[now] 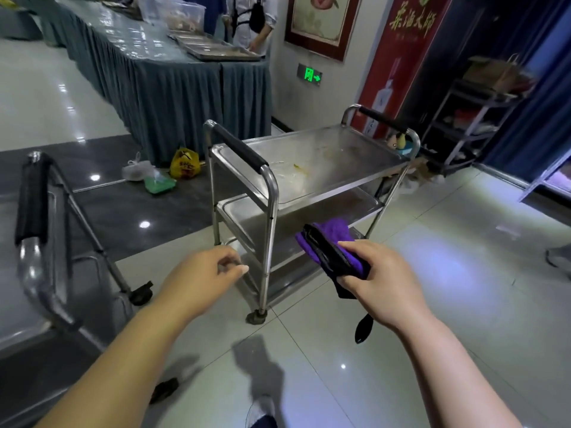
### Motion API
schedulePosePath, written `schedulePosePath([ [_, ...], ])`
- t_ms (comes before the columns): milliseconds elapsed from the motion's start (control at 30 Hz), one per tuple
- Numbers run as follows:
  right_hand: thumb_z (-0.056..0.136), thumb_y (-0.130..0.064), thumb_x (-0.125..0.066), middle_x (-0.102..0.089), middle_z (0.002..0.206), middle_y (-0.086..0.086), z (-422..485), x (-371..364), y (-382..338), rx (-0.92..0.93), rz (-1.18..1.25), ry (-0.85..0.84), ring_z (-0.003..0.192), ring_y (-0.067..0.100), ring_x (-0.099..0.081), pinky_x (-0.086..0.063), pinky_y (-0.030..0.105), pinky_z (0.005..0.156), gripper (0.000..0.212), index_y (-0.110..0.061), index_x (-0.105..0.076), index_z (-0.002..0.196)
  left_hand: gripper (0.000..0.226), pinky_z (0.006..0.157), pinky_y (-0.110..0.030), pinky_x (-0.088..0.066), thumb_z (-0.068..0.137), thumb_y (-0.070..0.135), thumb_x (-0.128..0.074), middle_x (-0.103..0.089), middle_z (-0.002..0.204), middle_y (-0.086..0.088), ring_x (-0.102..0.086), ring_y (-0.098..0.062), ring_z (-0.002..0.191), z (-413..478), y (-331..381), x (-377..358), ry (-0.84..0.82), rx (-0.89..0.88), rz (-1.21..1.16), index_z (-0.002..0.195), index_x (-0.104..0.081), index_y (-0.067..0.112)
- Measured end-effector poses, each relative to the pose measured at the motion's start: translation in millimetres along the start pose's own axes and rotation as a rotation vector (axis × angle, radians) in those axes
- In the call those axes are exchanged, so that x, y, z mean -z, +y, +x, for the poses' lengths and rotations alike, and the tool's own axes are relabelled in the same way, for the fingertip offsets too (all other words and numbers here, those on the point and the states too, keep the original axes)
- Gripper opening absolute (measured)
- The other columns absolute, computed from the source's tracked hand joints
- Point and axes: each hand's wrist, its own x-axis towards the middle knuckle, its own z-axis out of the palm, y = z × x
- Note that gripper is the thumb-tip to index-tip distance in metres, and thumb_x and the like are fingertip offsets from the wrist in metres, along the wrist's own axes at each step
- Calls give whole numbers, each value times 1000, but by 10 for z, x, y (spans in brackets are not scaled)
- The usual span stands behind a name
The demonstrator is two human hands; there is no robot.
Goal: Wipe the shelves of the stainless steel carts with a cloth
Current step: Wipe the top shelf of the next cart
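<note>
A three-shelf stainless steel cart point(327, 156) stands ahead on the tiled floor, with black-padded handles at both ends. Its top shelf carries smears and yellowish food scraps. My right hand point(380, 273) is closed around a folded purple and black cloth point(330, 248), held in the air in front of the cart's lower shelves. My left hand point(207, 273) hovers near the cart's front leg with fingers loosely curled and nothing in it. A second steel cart point(40, 242) stands close at my left.
A long table with a grey-blue skirt point(173, 81) and metal trays runs along the back left, where a person point(250, 23) stands. Plastic bags point(173, 168) lie on the floor beside it. A dark rack point(475, 118) stands at the back right.
</note>
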Motion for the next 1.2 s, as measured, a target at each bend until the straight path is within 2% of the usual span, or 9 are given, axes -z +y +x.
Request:
schedulePosePath([
  [200,69,-27,-72,-59,115,-18,1068,-32,465,14,-73,-103,106,15,-53,-45,32,85,56,-41,-58,122,22,65,-23,-47,81,41,-67,-64,83,14,-58,0,74,1128,96,-268,19,58,-71,100,-65,29],
  [367,72,-28,-72,-59,114,-16,1801,-159,834,35,-93,-156,106,17,-52,-45,33,84,55,-39,-57,124,26,68,-24,-47,83,41,-65,-62,92,14,-59,-4,78,1875,324,-420,45,59,-7,106,-61,30],
  [467,75,-30,-70,-57,121,-15,2148,-293,1061,58,-115,-203,108,18,-49,-42,33,87,56,-39,-54,127,16,62,-19,-44,83,39,-66,-54,88,22,-56,2,74,2224,402,-462,129,36,10,97,-59,37],
  [567,77,-31,-69,-56,122,-16,2497,-435,1270,123,-125,-308,109,18,-48,-42,34,89,56,-40,-52,130,38,76,-28,-49,84,42,-63,-47,119,11,-58,-7,87,2573,386,-503,190,123,19,120,-51,36],
  [633,79,-32,-67,-56,121,-16,2761,-518,1414,197,-149,-386,108,18,-49,-44,35,87,55,-40,-51,130,52,82,-23,-45,85,42,-63,-41,132,2,-56,-13,96,2813,371,-556,248,157,59,132,-45,29],
  [733,81,-33,-65,-55,127,-14,3178,-616,1590,336,-199,-470,108,18,-49,-42,34,88,53,-38,-50,131,57,88,-26,-33,85,37,-63,-39,133,-7,-48,-21,113,3146,435,-640,296,167,104,136,-42,21],
  [933,82,-28,-66,-57,129,-10,4106,-800,1856,595,-205,-499,105,20,-54,-44,32,87,51,-35,-52,131,72,102,-41,-36,87,41,-59,-26,146,-10,-39,-29,129,3737,634,-788,394,390,135,146,-24,20],
  [1033,78,-25,-70,-60,127,-4,4513,-905,1945,645,-130,-441,97,25,-55,-43,32,81,53,-28,-57,129,72,103,-44,-35,89,44,-56,-25,148,-12,-36,-33,130,3965,662,-827,441,521,182,147,-21,20],
  [1200,77,-20,-74,-59,129,4,4934,-1236,1898,650,45,-395,103,30,-54,-46,40,89,55,-19,-57,129,65,103,-46,-36,91,40,-53,-29,144,-16,-40,-37,126,4143,574,-902,519,632,201,146,-26,17],
])
